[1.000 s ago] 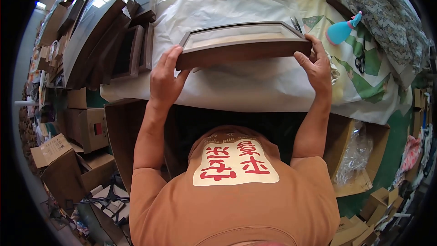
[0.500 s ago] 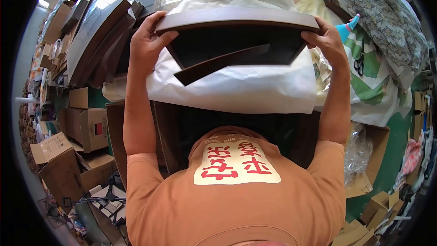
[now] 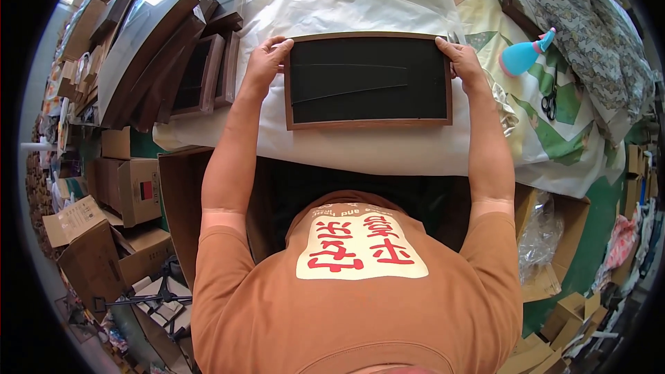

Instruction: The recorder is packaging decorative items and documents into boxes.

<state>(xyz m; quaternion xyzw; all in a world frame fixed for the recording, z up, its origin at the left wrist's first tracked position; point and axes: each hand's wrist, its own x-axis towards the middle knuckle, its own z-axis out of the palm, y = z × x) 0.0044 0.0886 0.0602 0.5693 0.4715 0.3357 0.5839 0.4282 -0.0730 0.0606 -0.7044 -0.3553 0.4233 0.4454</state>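
A brown-rimmed rectangular picture frame [image 3: 367, 125] with a recessed black panel rests on, or just over, white sheeting [image 3: 388, 145] on the table in front of me. Inside the recess, a long black strip [image 3: 350, 77] lies nearly flat, its thin edges showing as two pale lines. My left hand [image 3: 264, 64] grips the frame's far left corner, thumb on top of the rim. At the far right corner my right hand [image 3: 463, 64] holds it the same way. Fingers of both hands are partly hidden behind the frame's sides.
Several dark frames [image 3: 149, 55] lean stacked at the left. To the right are a blue spray bottle [image 3: 519, 60], black scissors [image 3: 549, 102] and bunched grey patterned cloth [image 3: 578, 34]. Open cardboard boxes [image 3: 142, 194] stand on the floor at both sides.
The frame has been tipped down from a raised tilt, so its black panel now faces up. The strip, sticking out before, now lies within the recess. Both hands have come lower and closer together.
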